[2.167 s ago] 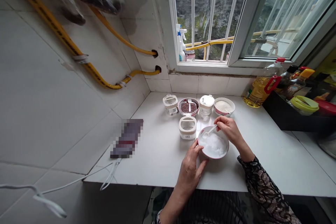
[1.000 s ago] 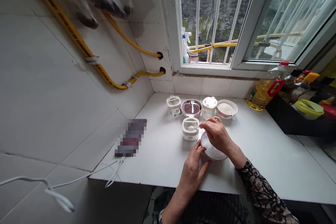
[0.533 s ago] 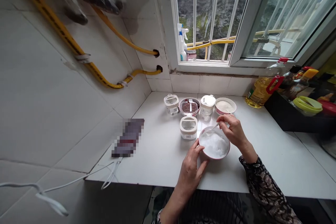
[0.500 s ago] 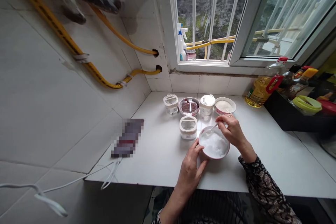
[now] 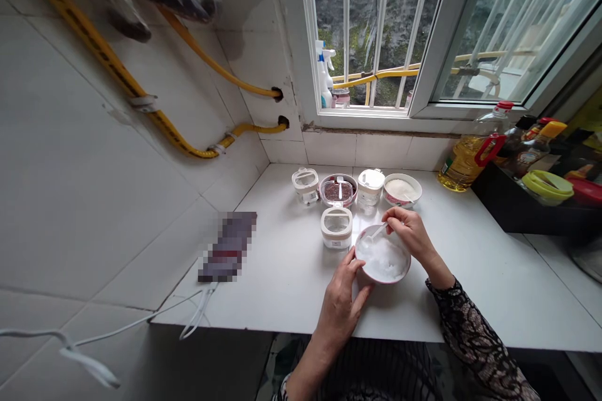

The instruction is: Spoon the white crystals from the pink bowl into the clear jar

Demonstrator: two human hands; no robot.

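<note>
A bowl (image 5: 393, 280) of white powder (image 5: 383, 258) sits near the counter's front edge. My left hand (image 5: 345, 291) grips its left side, fingers on the rim and thumb low against the wall. Between the fingers of my right hand (image 5: 408, 235) is the handle of a small white spoon (image 5: 376, 233), its tip at the powder on the bowl's far left side. Just behind the bowl stands a clear jar with a cream lid (image 5: 337, 229). Farther back are another lidded jar (image 5: 305, 186), a bowl of dark red grains (image 5: 337, 191) with a white spoon, a white-lidded jar (image 5: 371, 187) and a bowl of pale grains (image 5: 402, 189).
An oil bottle (image 5: 463, 160) stands at the back right, beside a black box (image 5: 493, 197) of bottles. A pixelated dark object (image 5: 230, 247) lies on the left with a white cable (image 5: 197, 313). Yellow pipes (image 5: 188, 149) run along the wall, and a window is open behind.
My right hand has shifted slightly left and down, bringing the spoon a little farther left in the bowl. My left hand keeps its grip on the bowl.
</note>
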